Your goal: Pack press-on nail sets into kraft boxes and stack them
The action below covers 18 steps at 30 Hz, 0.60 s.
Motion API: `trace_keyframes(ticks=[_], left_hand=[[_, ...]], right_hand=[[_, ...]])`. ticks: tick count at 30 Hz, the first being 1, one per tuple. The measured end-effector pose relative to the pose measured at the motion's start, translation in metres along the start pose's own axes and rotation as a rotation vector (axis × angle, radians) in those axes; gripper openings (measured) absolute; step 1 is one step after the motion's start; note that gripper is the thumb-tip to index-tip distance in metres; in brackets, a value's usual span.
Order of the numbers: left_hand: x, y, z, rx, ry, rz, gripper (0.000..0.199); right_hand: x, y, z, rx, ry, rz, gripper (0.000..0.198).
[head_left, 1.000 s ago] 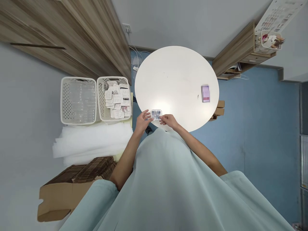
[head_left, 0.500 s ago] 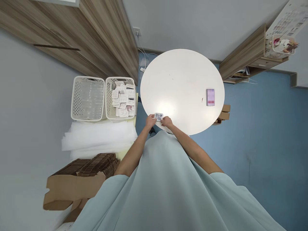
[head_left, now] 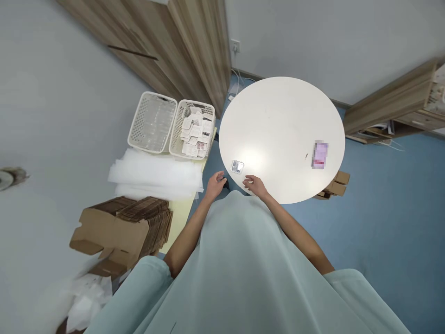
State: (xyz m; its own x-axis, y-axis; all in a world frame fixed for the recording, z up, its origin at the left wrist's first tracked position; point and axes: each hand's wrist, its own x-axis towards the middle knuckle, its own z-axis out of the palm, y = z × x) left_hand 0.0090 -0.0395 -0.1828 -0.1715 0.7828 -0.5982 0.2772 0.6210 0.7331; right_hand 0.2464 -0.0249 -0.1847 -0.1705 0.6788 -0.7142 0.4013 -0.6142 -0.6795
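A small clear plastic case (head_left: 237, 167) with grey and dark pieces inside lies flat near the left front edge of the round white table (head_left: 278, 120). My left hand (head_left: 215, 184) hovers off the table's edge, to the left of the case and a little nearer me, with its fingers apart and nothing in it. On the other side, my right hand (head_left: 255, 185) is over the table's front edge, fingers loosely spread and empty. Neither hand touches the case. What the pieces inside are is too small to make out.
A purple pack (head_left: 320, 155) lies at the table's right. To the left stand a white basket of clear plastic cases (head_left: 131, 136) and a basket of printed cards (head_left: 173, 149). Nearer are white foam sheets (head_left: 156, 171) and folded cardboard boxes (head_left: 111, 232). A wooden cabinet (head_left: 194, 41) stands behind.
Both hands have let go of the plastic case and drawn back apart from it. The case now rests on the table. My view has turned and shifted left.
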Motion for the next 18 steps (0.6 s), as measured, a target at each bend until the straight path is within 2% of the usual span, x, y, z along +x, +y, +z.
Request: trace_keyframes(ticks=[4,9,13,18], left_hand=[[-0.040,-0.010,-0.007,-0.100,0.103,-0.018,0.047],[-0.076,-0.024,-0.012,-0.205,0.234,-0.056,0.045],[-0.086,-0.037,-0.027,-0.259,0.353,-0.079,0.047],[-0.077,-0.053,-0.068,-0.193,0.506,-0.095,0.048]], right_hand=[[-0.023,0.005,-0.010,-0.033,-0.099,-0.102,0.040],[-0.024,-0.008,-0.006,-0.200,-0.178,-0.187,0.035],[-0.013,-0.029,0.010,-0.290,-0.253,-0.246,0.032],[-0.004,-0.057,0.034,-0.331,-0.290,-0.310,0.032]])
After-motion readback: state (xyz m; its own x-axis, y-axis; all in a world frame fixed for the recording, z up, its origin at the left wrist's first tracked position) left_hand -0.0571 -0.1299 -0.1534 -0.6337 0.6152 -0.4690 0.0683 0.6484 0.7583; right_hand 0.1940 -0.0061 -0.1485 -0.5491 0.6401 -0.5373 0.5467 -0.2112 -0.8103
